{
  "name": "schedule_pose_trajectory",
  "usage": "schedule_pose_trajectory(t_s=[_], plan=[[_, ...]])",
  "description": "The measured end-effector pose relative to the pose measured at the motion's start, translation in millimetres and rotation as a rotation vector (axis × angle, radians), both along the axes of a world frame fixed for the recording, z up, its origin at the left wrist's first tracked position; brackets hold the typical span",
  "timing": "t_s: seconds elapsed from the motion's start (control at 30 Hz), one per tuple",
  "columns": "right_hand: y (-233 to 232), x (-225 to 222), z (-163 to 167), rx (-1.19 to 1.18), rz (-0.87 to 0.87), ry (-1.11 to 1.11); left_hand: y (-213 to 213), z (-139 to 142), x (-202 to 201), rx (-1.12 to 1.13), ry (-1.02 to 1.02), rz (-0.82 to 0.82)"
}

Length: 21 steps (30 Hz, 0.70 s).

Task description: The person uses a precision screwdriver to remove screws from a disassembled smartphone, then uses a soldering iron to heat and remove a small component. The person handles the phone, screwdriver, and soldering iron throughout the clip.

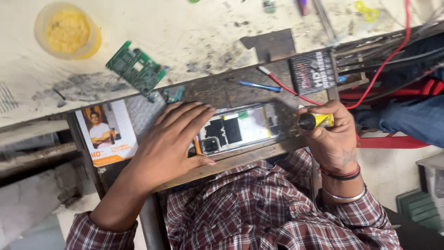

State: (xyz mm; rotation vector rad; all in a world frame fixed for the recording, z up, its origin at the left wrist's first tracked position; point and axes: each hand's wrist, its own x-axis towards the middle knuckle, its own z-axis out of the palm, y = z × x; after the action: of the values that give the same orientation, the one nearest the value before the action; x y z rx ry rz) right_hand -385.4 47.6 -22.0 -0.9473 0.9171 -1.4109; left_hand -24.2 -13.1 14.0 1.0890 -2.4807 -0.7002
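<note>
Head view, surface (194, 32): stained and cluttered; the opened phone (238, 127) lies at its near edge, so a push could tip it off.
Left hand (173, 139): fingers spread flat on the phone's left end, grasping nothing; a slip frees the phone.
Right hand (330, 134): fingers clenched on the yellow-handled tool (315, 121) at the phone's right end; its tip could gouge exposed parts.
Red wire (384, 62): right of the phone, near the tool; snag risk.
Circuit board (137, 67): loose, beyond the phone's left end.

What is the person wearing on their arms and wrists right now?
Both arms wear a red, white and dark plaid shirt with the sleeves pushed back. The left hand has nothing on its wrist. The right hand has a tattoo on its back, a red-and-black thread band and a silver bangle.
</note>
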Motion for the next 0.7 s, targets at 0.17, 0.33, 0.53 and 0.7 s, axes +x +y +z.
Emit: schedule_pose_trajectory(t_s=[0.17, 0.33, 0.53, 0.7], plan=[[-10, 23, 13, -0.016, 0.009, 0.341, 0, -10, 7, -0.017, 0.019, -0.003], [-16, 52, 34, -0.124, 0.116, 0.562, 1, -14, 12, -0.046, 0.039, 0.006], [-37, 86, 49, -0.206, 0.314, 0.647, 3, -23, 12, -0.061, 0.012, 0.032], [-56, 112, 55, -0.353, 0.408, 1.027, 1, -29, 13, -0.077, 0.015, 0.035]])
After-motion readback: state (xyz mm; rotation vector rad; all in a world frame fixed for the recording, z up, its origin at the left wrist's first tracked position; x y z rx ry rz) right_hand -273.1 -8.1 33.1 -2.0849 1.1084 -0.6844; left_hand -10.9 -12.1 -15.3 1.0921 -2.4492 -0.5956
